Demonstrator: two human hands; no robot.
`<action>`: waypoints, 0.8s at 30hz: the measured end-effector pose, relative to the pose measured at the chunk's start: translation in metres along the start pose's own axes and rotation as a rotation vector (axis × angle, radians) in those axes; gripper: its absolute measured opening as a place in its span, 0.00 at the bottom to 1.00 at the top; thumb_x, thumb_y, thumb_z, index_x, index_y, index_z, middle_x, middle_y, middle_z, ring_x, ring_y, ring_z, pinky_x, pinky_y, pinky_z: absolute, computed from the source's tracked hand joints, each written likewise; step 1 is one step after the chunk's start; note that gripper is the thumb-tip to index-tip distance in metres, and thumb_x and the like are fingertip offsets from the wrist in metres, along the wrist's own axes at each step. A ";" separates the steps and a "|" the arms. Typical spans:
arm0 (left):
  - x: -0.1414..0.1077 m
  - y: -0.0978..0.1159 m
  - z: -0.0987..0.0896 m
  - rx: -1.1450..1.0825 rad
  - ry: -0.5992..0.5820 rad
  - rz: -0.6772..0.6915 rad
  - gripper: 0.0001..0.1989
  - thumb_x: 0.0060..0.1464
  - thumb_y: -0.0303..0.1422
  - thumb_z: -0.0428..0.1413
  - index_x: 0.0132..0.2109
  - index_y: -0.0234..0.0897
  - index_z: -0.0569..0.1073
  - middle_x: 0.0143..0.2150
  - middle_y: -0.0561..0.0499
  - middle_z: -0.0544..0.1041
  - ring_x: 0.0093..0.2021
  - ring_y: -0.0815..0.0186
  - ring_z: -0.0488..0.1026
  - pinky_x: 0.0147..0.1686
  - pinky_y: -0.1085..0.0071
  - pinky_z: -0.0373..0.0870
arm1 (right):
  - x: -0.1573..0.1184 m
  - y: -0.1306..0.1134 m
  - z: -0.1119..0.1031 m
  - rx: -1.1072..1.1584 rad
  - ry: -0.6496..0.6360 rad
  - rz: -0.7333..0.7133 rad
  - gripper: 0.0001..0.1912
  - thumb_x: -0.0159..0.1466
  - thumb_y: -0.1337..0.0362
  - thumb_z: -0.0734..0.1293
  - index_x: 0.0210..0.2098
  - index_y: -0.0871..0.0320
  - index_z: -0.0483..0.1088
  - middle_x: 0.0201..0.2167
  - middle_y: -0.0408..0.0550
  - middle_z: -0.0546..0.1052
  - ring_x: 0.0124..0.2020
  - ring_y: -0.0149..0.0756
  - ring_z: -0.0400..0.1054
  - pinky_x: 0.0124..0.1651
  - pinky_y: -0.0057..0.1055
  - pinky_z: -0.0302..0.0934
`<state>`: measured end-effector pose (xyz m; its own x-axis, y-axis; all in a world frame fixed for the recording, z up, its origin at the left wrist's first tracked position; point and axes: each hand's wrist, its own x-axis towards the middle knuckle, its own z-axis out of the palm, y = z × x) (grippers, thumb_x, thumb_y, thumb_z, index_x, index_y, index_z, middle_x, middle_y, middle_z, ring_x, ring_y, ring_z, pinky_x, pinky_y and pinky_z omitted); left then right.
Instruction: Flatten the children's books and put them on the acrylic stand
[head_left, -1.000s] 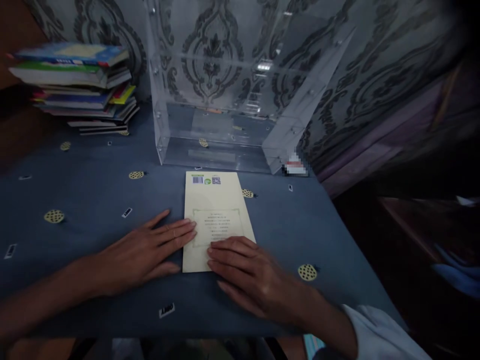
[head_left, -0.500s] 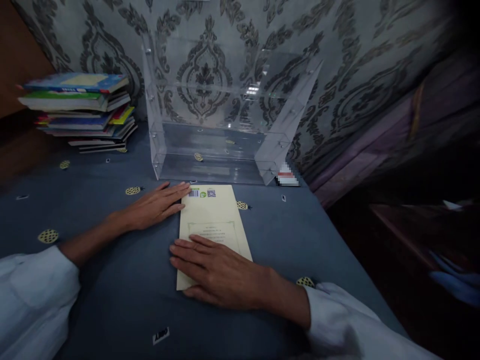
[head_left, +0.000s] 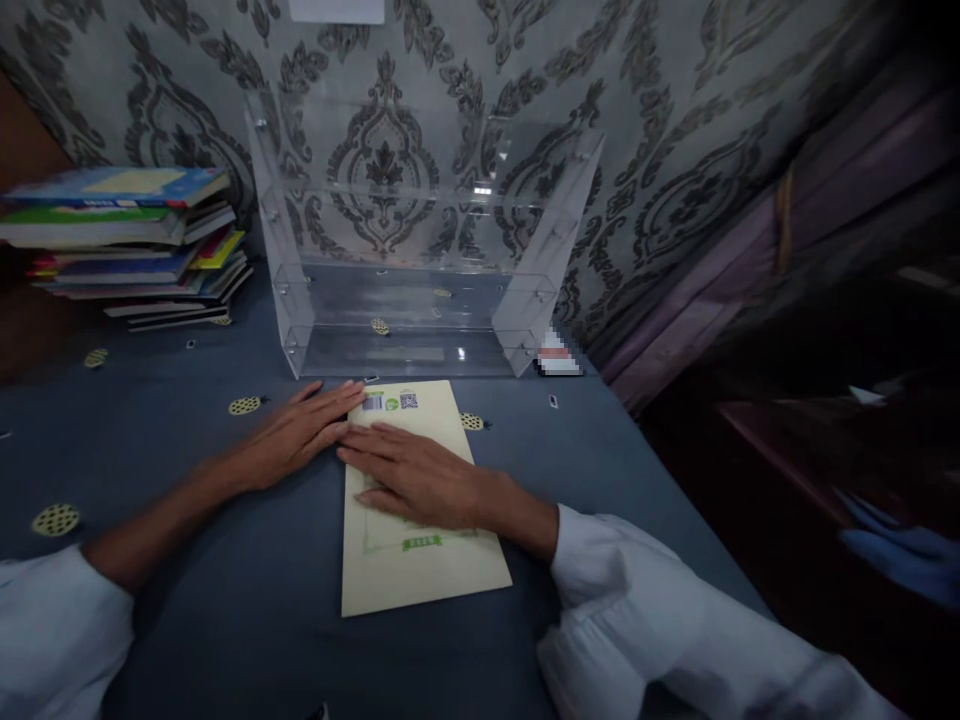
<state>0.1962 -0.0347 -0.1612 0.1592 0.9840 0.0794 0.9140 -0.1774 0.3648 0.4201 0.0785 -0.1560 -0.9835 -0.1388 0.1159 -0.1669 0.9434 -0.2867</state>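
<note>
A cream-coloured booklet [head_left: 427, 585] with a barcode and QR code at its far end lies flat on the blue tablecloth. Across its middle rests my right hand [head_left: 416, 475], palm down with fingers stretched out, covering part of the printed frame. My left hand [head_left: 300, 435] lies flat at the booklet's far left corner, its fingertips touching the edge near the barcode. The fingertips of both hands are close together along the left edge. Neither hand grasps anything.
Behind the booklet stands a clear acrylic rack [head_left: 409, 350] with several tiers, against a patterned wall covering [head_left: 382, 150]. A stack of books [head_left: 135, 245] is at the back left. A small blurred item [head_left: 559, 355] sits right of the rack. The table edge runs down the right side.
My right hand has slid up the booklet, away from me, baring its near end and a green printed label. The left hand stays at the far corner. The view has shifted slightly.
</note>
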 end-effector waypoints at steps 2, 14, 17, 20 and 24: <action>0.000 0.001 -0.001 0.003 -0.020 -0.002 0.32 0.71 0.54 0.32 0.74 0.47 0.52 0.75 0.53 0.52 0.75 0.61 0.50 0.73 0.55 0.44 | -0.005 0.014 -0.002 0.002 0.030 0.044 0.31 0.76 0.54 0.54 0.70 0.69 0.54 0.72 0.62 0.56 0.75 0.43 0.45 0.76 0.44 0.43; 0.000 0.003 0.000 0.061 -0.056 0.011 0.35 0.69 0.57 0.35 0.75 0.47 0.47 0.76 0.50 0.49 0.75 0.56 0.47 0.72 0.50 0.43 | -0.052 0.055 0.003 0.043 0.213 0.476 0.34 0.75 0.49 0.51 0.72 0.66 0.51 0.74 0.63 0.51 0.76 0.46 0.41 0.75 0.53 0.44; -0.001 0.004 0.000 0.091 -0.045 0.015 0.37 0.68 0.58 0.37 0.75 0.47 0.46 0.76 0.49 0.48 0.75 0.54 0.47 0.72 0.49 0.42 | -0.063 0.046 0.006 0.046 0.216 0.490 0.34 0.75 0.49 0.50 0.73 0.63 0.48 0.75 0.61 0.49 0.76 0.46 0.39 0.75 0.54 0.43; -0.001 0.006 -0.001 0.105 -0.065 0.024 0.40 0.66 0.60 0.37 0.76 0.46 0.44 0.77 0.49 0.46 0.75 0.53 0.46 0.72 0.48 0.41 | -0.073 0.033 0.008 0.033 0.204 0.491 0.35 0.75 0.49 0.50 0.74 0.64 0.46 0.75 0.63 0.48 0.76 0.47 0.38 0.75 0.54 0.43; -0.002 0.007 -0.003 0.109 -0.071 0.028 0.41 0.65 0.61 0.37 0.76 0.46 0.41 0.77 0.49 0.45 0.76 0.52 0.45 0.72 0.49 0.40 | -0.087 0.009 0.011 0.015 0.193 0.448 0.35 0.76 0.49 0.49 0.75 0.63 0.41 0.74 0.63 0.49 0.76 0.47 0.38 0.74 0.55 0.44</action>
<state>0.2013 -0.0376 -0.1565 0.2079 0.9779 0.0205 0.9434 -0.2060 0.2598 0.5029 0.0955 -0.1793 -0.9283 0.3393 0.1518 0.2672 0.8931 -0.3619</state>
